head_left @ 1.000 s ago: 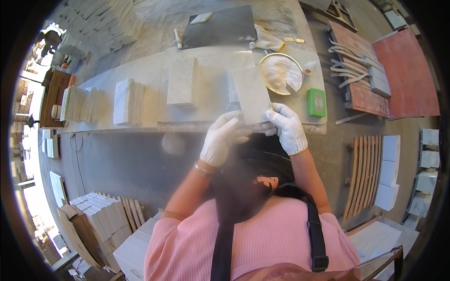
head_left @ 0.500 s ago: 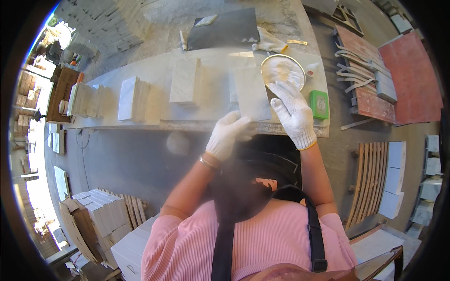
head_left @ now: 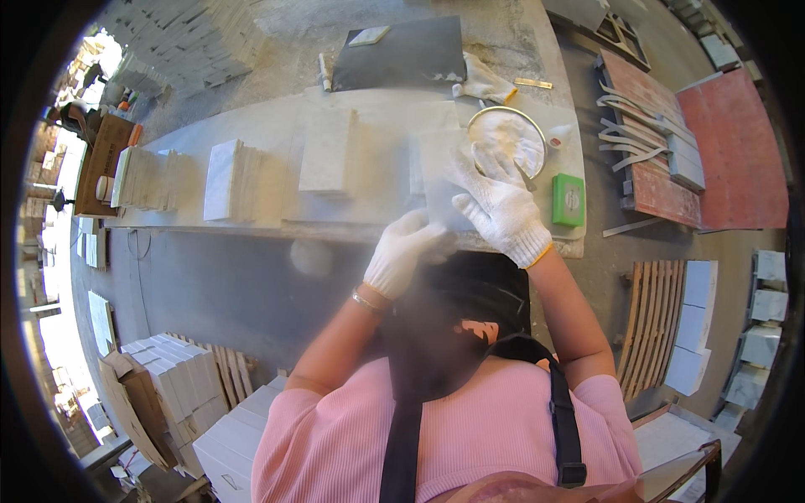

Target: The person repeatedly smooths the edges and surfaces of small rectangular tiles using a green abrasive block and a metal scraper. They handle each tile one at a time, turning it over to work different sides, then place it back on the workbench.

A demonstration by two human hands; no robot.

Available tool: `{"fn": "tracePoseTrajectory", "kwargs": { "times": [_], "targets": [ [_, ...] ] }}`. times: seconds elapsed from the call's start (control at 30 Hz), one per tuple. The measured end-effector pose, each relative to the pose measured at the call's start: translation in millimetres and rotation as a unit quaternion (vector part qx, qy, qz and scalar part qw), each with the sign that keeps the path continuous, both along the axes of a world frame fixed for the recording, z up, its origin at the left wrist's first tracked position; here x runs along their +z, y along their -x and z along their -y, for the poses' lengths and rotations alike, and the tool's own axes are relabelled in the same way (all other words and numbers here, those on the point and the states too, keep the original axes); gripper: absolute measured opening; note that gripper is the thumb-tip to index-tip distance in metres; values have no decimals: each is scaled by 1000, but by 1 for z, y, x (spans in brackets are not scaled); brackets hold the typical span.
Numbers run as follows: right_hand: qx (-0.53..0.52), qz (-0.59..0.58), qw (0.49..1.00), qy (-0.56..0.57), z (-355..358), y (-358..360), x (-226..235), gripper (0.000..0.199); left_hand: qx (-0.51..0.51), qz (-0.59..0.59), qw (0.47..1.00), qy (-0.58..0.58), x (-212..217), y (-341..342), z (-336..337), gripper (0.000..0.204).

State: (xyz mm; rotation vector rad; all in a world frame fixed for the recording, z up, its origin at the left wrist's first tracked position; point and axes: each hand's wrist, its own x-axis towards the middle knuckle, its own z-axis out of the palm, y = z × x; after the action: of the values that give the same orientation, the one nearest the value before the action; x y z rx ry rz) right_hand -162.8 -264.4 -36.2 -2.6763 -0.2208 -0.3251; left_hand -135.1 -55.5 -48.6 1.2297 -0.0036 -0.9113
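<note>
A thin pale tile lies at the near side of the worktable, blurred by haze. My left hand, in a white knit glove, is closed at the tile's near left corner, its fingers curled and partly smeared. Over the tile's right side my right hand, also gloved, lies open with fingers spread and pointing away. Just beyond those fingertips stands a round bowl of white powder or paste with a metal rim. A green box-shaped block sits right of the right hand.
Stacks of marble-look tiles stand leftward along the worktable. Behind are a black sheet and a spare glove. A red board and wooden pallet are at the right; boxes stand at the lower left.
My right hand has moved left and slightly nearer, from the bowl's edge onto the tile, its fingers spreading. My left hand has shifted slightly nearer. The whole view has tilted slightly.
</note>
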Motion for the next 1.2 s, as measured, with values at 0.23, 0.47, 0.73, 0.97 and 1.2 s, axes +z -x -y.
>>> {"fn": "tracePoseTrajectory", "kwargs": {
  "times": [0.23,0.47,0.73,0.97,1.2],
  "targets": [
    [94,6,992,-86,-20,-1,12,49,-4,-16,1000,-10,-3,-2,-1,44],
    [-114,100,983,-100,37,14,21,41,-17,-25,1000,-1,-1,-5,-3,40],
    [-338,-162,927,-17,64,25,29,44,-33,-15,999,-10,-4,-9,-4,45],
    [-313,-239,916,-81,61,14,15,44,-15,-54,998,-6,-7,-16,1,46],
    [-284,-150,946,-37,65,10,8,39,-29,-50,998,22,-16,-22,5,42]
  ]
}}
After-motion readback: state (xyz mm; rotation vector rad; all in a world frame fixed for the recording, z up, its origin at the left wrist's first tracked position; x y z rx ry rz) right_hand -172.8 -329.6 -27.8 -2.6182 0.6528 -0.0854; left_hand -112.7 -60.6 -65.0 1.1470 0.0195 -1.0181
